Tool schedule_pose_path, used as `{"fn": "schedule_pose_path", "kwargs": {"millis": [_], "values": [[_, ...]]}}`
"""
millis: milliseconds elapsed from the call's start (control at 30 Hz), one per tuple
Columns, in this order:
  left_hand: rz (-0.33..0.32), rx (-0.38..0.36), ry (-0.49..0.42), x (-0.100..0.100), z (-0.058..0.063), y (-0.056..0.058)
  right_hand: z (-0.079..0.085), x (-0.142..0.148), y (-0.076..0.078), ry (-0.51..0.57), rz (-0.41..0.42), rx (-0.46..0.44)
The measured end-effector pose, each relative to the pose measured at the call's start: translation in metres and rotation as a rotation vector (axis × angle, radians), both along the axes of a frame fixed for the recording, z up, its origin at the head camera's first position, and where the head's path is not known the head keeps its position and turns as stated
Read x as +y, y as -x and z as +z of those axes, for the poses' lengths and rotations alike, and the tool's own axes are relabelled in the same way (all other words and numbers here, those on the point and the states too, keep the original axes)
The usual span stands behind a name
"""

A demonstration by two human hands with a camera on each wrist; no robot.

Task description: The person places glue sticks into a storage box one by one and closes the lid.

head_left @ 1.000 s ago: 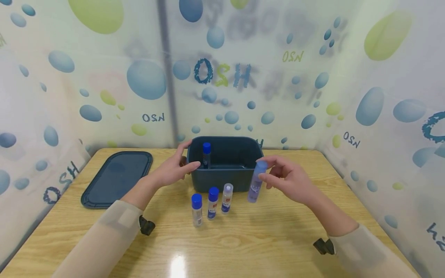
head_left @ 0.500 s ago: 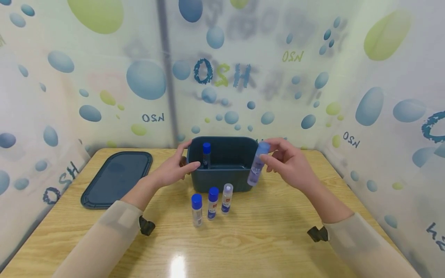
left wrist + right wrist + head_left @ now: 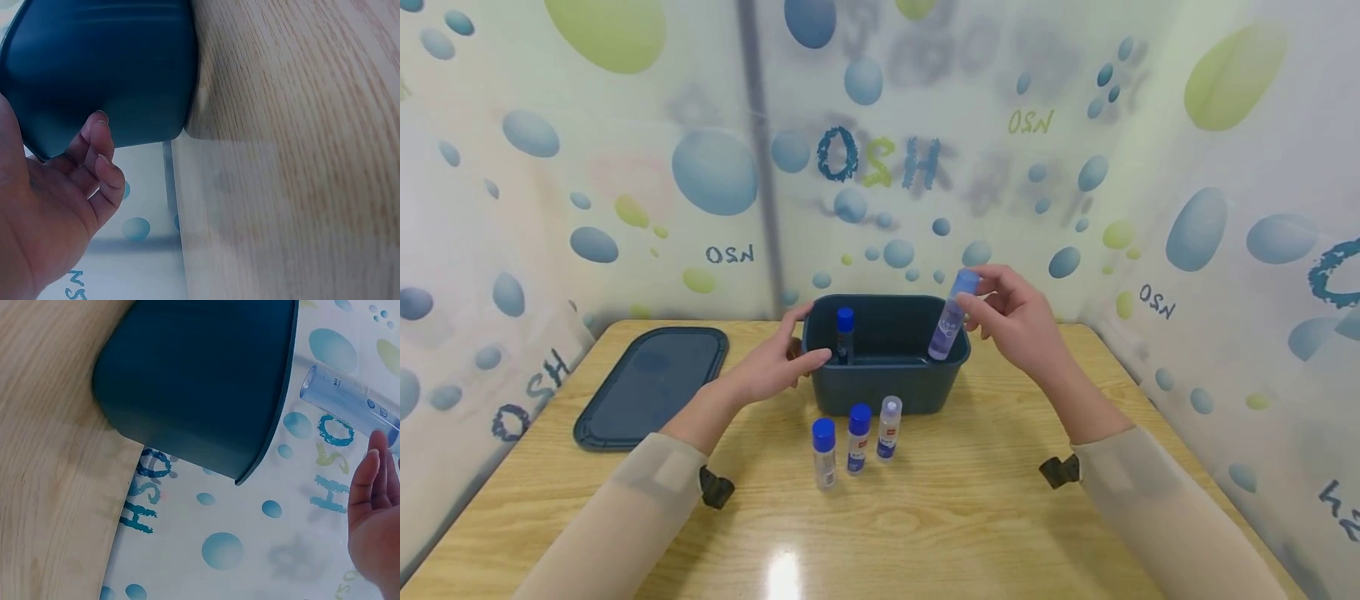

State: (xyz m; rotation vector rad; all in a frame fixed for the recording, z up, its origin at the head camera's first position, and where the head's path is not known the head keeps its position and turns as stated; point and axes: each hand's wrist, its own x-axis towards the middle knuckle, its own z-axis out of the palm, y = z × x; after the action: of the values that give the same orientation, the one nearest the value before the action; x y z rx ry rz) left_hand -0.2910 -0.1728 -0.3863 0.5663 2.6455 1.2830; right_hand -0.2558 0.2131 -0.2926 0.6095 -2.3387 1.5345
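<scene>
My right hand (image 3: 1018,321) pinches a slim translucent blue-violet bottle (image 3: 950,327) near its capped top, between thumb and fingers. The bottle tilts, and its base overlaps the right inside of the dark teal bin (image 3: 880,390) in the head view. From the right wrist, the bottle's base (image 3: 309,384) shows just beyond the bin's rim (image 3: 284,394). My left hand (image 3: 775,362) grips the bin's left end, thumb over the front rim and index finger along the side; its other fingers curl beside the outer wall (image 3: 106,75). Inside the bin at left stands a blue-capped bottle (image 3: 846,333).
Before the bin stand two blue-capped clear bottles (image 3: 824,458) (image 3: 859,442) and one with a clear top (image 3: 889,429). A dark lid (image 3: 651,387) lies flat at the left of the wooden table (image 3: 925,533). A patterned curtain (image 3: 880,233) hangs behind.
My right hand has raised the blue-violet bottle from in front of the bin's right corner up and away from me, over the rim. The left hand has kept its place on the bin.
</scene>
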Motion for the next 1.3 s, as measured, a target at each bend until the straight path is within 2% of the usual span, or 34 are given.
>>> {"fn": "schedule_pose_path", "kwargs": {"millis": [400,633,1067,1300], "values": [[-0.003,-0.010,-0.003,-0.001,-0.001,0.002,-0.006,-0.012,0.039,-0.001,-0.022,-0.065],[-0.014,-0.008,-0.014,-0.001,-0.002,0.002,-0.018,-0.027,0.058,-0.071,-0.002,-0.095],[-0.004,0.001,-0.007,-0.001,-0.002,0.002,-0.028,-0.062,0.076,-0.172,0.097,-0.205],[-0.003,-0.001,-0.012,0.000,-0.001,0.001,-0.034,-0.070,0.085,-0.215,0.108,-0.253]]}}
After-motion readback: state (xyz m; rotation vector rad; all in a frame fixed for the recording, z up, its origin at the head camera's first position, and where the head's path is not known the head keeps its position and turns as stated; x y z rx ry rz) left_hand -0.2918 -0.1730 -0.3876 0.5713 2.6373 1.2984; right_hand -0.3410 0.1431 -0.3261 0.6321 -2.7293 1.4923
